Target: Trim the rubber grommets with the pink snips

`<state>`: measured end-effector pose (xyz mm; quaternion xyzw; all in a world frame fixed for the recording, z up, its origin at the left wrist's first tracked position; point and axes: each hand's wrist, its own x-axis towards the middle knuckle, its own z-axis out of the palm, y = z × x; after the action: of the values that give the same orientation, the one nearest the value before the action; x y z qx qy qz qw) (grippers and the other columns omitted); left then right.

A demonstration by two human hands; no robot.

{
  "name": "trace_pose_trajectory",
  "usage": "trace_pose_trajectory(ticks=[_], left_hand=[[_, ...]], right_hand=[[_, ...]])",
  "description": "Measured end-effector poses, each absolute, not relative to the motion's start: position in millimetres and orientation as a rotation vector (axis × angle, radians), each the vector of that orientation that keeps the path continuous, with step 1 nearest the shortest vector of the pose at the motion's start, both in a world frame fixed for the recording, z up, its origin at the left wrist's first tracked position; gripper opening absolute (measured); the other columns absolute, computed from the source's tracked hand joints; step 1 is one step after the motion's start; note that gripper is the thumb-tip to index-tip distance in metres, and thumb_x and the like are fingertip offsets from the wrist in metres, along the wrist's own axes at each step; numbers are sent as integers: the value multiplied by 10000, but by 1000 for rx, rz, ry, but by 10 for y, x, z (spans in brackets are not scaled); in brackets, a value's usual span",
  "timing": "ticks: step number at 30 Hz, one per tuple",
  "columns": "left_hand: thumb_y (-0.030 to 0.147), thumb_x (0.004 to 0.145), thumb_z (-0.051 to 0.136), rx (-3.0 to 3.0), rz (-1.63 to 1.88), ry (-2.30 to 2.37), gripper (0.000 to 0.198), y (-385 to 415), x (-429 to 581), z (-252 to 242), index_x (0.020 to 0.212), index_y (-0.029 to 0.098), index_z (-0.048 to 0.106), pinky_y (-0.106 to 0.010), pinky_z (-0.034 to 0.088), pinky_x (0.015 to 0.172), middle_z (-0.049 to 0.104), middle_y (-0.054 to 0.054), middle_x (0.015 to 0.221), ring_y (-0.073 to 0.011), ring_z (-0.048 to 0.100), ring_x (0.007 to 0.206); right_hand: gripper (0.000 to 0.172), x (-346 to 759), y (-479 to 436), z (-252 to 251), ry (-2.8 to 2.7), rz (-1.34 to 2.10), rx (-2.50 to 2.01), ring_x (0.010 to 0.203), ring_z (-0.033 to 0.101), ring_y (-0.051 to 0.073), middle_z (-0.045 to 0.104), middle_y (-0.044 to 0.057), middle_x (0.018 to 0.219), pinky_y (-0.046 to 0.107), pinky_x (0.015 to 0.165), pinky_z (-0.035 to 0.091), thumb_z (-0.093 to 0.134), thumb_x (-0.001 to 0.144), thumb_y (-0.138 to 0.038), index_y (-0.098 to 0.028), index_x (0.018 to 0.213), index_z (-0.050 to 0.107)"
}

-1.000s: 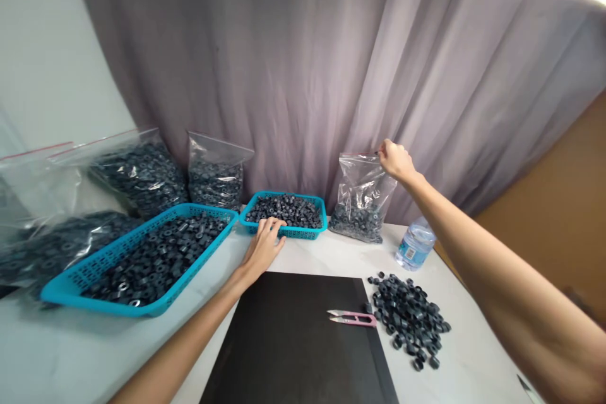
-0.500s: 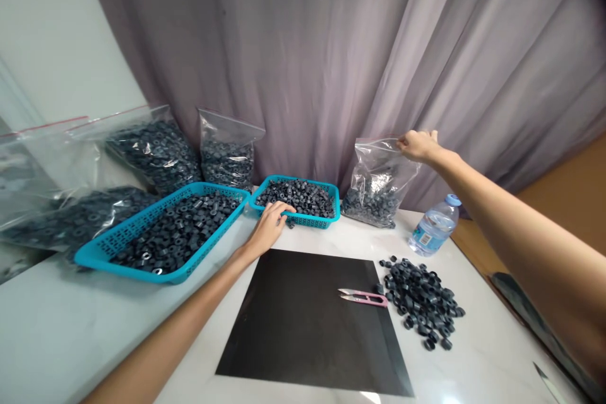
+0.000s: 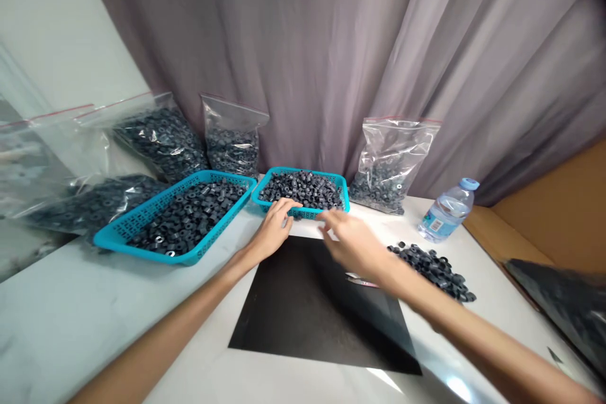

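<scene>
A grey curtain [image 3: 331,44] hangs behind a white table [image 3: 71,315]. On the table lies a black mat [image 3: 312,309]. At 12 o'clock from the mat sits the small blue basket [image 3: 303,190], full of little black rings.

Your left hand [image 3: 274,227] rests on the near rim of the small blue basket, fingers bent over the edge. Your right hand [image 3: 353,243] floats above the mat just in front of that basket, blurry, with fingers loosely spread and nothing in them.

A good way, I think: hold the rim steady, keep the basket flat, and move slowly so no rings spill.

At 9 o'clock is a big blue basket [image 3: 177,218]. At 3 o'clock lies a pile of rings [image 3: 433,268], with a water bottle [image 3: 447,209] behind.
</scene>
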<state>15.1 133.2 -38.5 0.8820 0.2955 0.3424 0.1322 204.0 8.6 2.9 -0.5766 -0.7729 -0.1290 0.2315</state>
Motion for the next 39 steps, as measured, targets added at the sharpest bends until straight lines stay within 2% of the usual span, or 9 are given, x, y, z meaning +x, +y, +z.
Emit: trace_pose_trajectory(ticks=[2,5,10,16,26,33,39], left_hand=[[35,892,463,2558,996,859,413,1346,154,-393,1218,217,638,-389,470,994,615,-61,1193,-211,588,1021],[56,926,460,2577,995,856,368,1385,159,-387,1211,206,638,-422,448,1021,625,-62,1180,-212,592,1035],[189,995,516,2625,986,824,216,1501,175,-351,1165,168,648,-494,442,1027,659,-67,1143,-240,600,1115],[268,996,556,2655,935,792,213,1588,253,-282,1158,171,654,-477,493,984,663,-76,1172,-240,618,1114],[296,979,596,2653,795,811,189,1793,303,-212,1095,162,662,-412,557,862,675,-68,1110,-203,661,964],[280,985,574,2666,762,775,185,1808,256,-212,1109,167,655,-428,531,910,657,-69,1133,-214,639,1015],[276,973,581,2633,770,764,161,1860,249,-178,1050,162,666,-380,525,827,661,-47,1038,-164,619,817]], right_hand=[[266,1723,123,-299,-2217,-293,-1594,880,629,246,681,98,962,346,790,513,554,935,-122,-188,1186,614],[390,1472,395,-529,-2219,-245,-1674,1041,609,269,662,146,1107,409,919,515,602,902,-82,-124,1287,568],[321,1367,800,-557,-2095,-232,-1817,1127,615,249,603,94,1273,469,952,533,613,985,-269,-166,1287,579],[290,1461,933,-646,-2048,-230,-1829,1128,627,243,619,96,1271,457,945,547,619,988,-291,-163,1248,610],[277,1417,960,-584,-1964,-282,-1972,1108,636,234,632,93,1248,449,942,549,609,994,-283,-169,1246,613],[260,1367,1003,-593,-1996,-289,-1988,1098,639,231,635,93,1240,444,937,550,613,991,-286,-162,1220,624],[256,1408,980,-604,-2053,-339,-1951,1102,636,232,637,90,1231,441,932,550,616,989,-287,-157,1209,626]])
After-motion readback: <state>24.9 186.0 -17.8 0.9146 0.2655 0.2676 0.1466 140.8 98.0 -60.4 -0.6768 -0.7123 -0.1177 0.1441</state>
